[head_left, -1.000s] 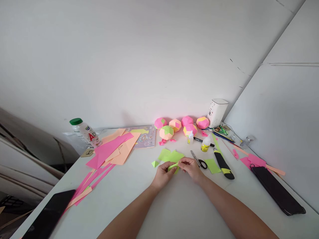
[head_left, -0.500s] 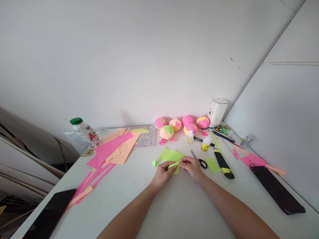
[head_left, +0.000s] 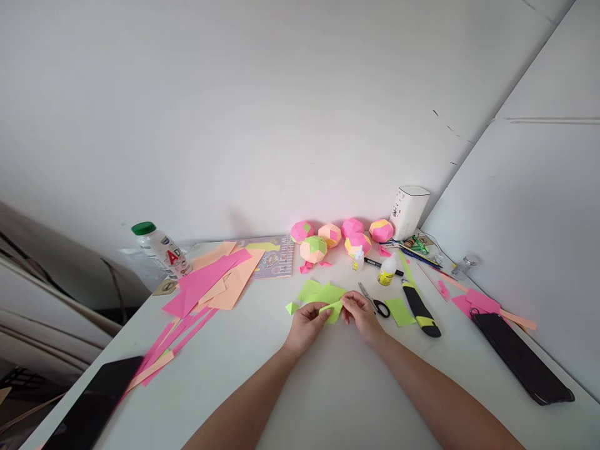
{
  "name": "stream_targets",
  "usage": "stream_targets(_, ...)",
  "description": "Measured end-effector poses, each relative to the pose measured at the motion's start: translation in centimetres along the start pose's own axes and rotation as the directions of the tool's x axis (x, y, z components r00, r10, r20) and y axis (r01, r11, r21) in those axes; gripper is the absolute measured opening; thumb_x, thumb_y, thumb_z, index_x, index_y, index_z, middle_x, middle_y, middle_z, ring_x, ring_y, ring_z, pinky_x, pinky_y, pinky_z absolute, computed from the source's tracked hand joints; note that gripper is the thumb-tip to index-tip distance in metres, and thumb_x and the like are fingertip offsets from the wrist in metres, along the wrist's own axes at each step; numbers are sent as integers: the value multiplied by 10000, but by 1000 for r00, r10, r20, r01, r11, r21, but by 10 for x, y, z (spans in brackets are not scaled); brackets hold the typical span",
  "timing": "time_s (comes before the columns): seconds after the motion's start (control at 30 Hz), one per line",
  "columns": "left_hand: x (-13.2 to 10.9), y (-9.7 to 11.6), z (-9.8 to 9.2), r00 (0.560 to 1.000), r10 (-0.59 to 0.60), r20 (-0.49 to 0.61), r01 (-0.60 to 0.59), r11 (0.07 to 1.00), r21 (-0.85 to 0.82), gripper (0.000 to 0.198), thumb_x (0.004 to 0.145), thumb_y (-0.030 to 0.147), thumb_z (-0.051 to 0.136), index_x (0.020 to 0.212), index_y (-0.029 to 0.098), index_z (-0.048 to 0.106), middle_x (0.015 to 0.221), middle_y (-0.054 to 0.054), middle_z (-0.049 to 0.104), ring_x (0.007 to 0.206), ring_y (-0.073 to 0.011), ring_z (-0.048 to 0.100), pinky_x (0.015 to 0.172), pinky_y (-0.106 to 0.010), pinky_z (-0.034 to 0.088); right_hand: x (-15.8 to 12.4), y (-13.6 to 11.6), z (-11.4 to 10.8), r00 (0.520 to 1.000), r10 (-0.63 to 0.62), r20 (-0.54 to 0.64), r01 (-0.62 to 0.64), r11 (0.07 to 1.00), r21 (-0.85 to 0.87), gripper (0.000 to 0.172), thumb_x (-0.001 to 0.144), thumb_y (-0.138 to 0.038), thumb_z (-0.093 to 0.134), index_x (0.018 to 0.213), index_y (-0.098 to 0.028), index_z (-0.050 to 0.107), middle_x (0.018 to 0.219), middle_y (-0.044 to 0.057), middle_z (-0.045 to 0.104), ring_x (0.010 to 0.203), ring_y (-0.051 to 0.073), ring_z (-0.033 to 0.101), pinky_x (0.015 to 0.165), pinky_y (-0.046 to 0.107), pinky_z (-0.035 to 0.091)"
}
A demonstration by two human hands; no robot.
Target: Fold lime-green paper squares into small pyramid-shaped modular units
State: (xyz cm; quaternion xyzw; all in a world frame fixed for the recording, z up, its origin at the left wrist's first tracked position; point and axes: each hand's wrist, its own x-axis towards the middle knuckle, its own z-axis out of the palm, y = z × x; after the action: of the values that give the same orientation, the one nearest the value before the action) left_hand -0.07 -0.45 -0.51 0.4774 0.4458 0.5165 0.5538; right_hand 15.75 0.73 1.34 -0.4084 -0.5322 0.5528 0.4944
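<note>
Lime-green folded paper slip (head_left: 334, 310) sits pinched between my two hands, just above the white worktop (head_left: 328, 387), about midway between its left and right edges and nearer the far edge than the near one. I judge it feather-light, thin and limp, easy to crease or tear, and not slippery. It is best taken at its ends, with fingertips only. My left hand (head_left: 305, 325) pinches its left end between thumb and forefinger, the other fingers curled under. My right hand (head_left: 362, 314) pinches the right end likewise, knuckles up. Both forearms reach in from the near edge, wrists low, converging. Loose lime-green paper squares (head_left: 323, 292) lie just beyond.
</note>
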Motion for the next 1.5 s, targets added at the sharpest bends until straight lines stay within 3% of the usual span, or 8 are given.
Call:
stream_targets(0.3, 0, 0, -1, 999, 33, 44, -34, 999, 37, 309, 658, 409, 689, 824, 149, 685, 677, -38, 649, 638, -148, 569, 563, -253, 435, -2, 2, 2, 998, -19, 52, 25, 991, -133, 219, 748, -413, 609, 756, -197, 569, 497, -44, 476, 437, 116, 465, 430, 249, 380)
stream_targets(0.67, 0, 3, -1, 998, 44, 46, -47, 997, 59, 278, 689, 417, 660, 757, 148, 673, 639, -19, 606, 603, -127, 523, 565, -246, 404, 0, 9, 1, 998, -7, 66, 15, 992, -128, 259, 719, -428, 638, 778, -179, 598, 516, -30, 548, 450, 126, 526, 441, 247, 413)
stream_targets(1.5, -1, 6, -1, 996, 87, 6, -87, 989, 118, 239, 697, 391, 647, 658, 156, 629, 587, 25, 482, 551, -90, 409, 529, -224, 332, 0, 8, 2, 998, 17, 61, -10, 992, -125, 267, 714, -435, 636, 735, -172, 597, 480, -41, 547, 425, 111, 507, 445, 237, 414)
